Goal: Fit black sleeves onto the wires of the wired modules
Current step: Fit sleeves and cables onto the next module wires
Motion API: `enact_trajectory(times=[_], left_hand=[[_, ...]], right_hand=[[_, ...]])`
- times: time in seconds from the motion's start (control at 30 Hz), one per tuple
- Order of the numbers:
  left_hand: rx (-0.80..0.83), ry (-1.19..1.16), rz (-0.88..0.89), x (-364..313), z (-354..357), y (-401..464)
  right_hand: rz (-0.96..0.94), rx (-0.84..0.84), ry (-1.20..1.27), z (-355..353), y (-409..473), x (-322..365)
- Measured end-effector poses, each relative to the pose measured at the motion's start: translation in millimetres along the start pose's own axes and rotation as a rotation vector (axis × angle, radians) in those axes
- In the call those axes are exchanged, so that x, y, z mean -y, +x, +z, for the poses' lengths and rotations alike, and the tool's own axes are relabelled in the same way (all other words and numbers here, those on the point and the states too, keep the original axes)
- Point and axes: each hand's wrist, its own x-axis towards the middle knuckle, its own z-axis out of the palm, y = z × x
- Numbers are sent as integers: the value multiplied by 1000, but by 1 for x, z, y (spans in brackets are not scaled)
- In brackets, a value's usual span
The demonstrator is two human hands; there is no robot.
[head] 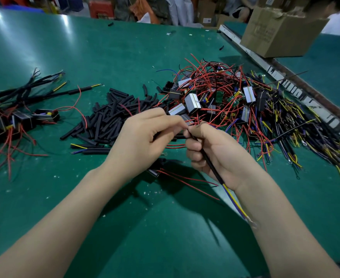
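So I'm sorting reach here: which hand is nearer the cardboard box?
Right. The right hand is nearer the cardboard box, which sits far up and to its right; the left hand is farther left.

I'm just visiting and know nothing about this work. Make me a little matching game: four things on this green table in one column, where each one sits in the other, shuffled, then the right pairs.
Things
1. pile of loose black sleeves
2. cardboard box
3. tangle of unsleeved modules
4. sleeved modules

Places
A. far right corner
B. left edge of the table
C. middle, just beyond the left hand
D. right of centre, beyond the right hand

Pairs: 1-C, 2-A, 3-D, 4-B
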Motion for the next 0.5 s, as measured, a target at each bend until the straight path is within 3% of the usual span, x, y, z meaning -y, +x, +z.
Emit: enact_trajectory(times=[0.2,0.37,0.5], left_hand=[[-3,-178,-167,-4,1,1],[88,-480,-460,-9,1,1],[142,-549,-595,-11,1,3]], right_hand=[[-178,-47,-62,-1,1,-2],[-283,-83,-119,0,1,-3],[-400,-146,-258,0,-1,-4]])
